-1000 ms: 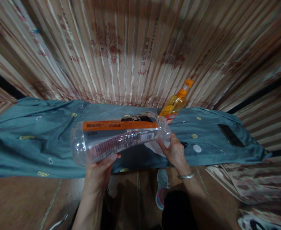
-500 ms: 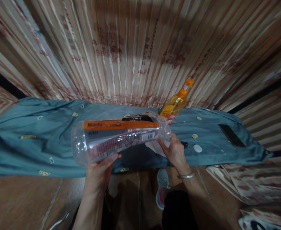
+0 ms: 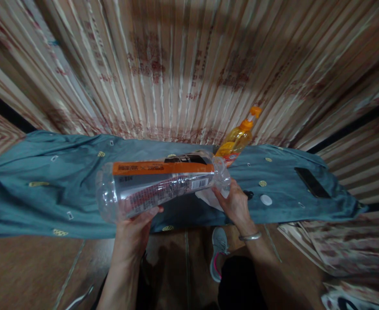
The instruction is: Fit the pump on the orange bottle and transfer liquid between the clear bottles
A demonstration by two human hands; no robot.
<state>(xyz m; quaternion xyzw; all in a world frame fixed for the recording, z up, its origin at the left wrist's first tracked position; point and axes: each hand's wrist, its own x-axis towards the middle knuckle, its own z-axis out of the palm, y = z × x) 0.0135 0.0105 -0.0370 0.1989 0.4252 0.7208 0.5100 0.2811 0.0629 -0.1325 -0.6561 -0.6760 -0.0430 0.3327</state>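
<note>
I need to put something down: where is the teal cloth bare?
The teal cloth is bare left of the clear bottle's base, and between the pump bottle and the phone, behind the white disc. It looks crowded by the right hand, with the clear bottle's neck, a white sheet and a small black object close by.

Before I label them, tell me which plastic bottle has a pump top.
The yellow see-through bottle, topped with an orange pump. The large clear bottle, held in the left hand and right hand, shows none.

Likely a home; patterned curtains (image 3: 183,73) hang behind a teal cloth (image 3: 69,181); brown tiles (image 3: 28,262) cover the floor.
</note>
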